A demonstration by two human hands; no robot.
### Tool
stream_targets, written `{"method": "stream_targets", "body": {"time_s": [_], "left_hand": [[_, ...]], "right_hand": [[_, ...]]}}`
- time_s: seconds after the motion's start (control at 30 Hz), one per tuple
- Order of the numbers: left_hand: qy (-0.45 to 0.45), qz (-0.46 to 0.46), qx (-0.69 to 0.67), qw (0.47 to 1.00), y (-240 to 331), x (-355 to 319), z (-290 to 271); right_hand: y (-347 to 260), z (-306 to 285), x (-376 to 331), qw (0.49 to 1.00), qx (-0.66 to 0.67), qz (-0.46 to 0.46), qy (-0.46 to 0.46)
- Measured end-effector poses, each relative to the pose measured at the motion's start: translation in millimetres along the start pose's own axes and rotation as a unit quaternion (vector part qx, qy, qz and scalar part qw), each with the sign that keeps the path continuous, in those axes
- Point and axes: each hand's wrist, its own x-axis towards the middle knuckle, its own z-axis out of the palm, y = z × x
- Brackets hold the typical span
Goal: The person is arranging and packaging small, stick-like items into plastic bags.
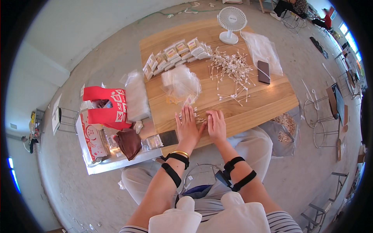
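Note:
My left hand (187,126) lies flat, fingers stretched, over a small row of cotton swabs (197,115) near the table's front edge. Just right of those swabs rests my right hand (216,126), its fingers slightly bent and its thumb side toward them; I see nothing held in it. Part of the row is hidden under the left hand. Beyond my fingertips is a fanned stack of clear plastic bags (180,82). A loose heap of cotton swabs (233,68) spreads farther right. Filled packets (171,54) stand in rows at the back left.
The wooden table (268,99) also bears a white fan (232,23), a dark power bank (264,72) and plastic film (264,48). At left are a red bag (107,106), a brown pouch (128,143) and a stack of clear bags (137,97). A filled sack (285,130) stands below right.

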Motion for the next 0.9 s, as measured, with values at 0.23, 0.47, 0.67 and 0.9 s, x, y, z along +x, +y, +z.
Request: {"method": "stream_targets", "body": {"time_s": [0.23,0.47,0.67,0.9], "left_hand": [[-0.020,0.010,0.033,0.999,1.0,-12.5,-0.9],[0.011,0.046,-0.077,0.996,-1.2,-38.8,-0.3],[0.133,0.032,-0.261,0.956,-35.8,-37.9,12.7],[0.098,0.083,-0.202,0.971,-28.3,-29.0,22.5]], "right_hand": [[0.5,-1.2,-0.1,1.000,0.022,0.000,0.003],[0.6,-4.6,0.8,0.997,0.070,0.021,0.010],[-11.5,18.6,9.3,0.987,0.150,0.047,-0.037],[-31.4,48.2,-1.2,0.971,0.225,0.024,-0.080]]}}
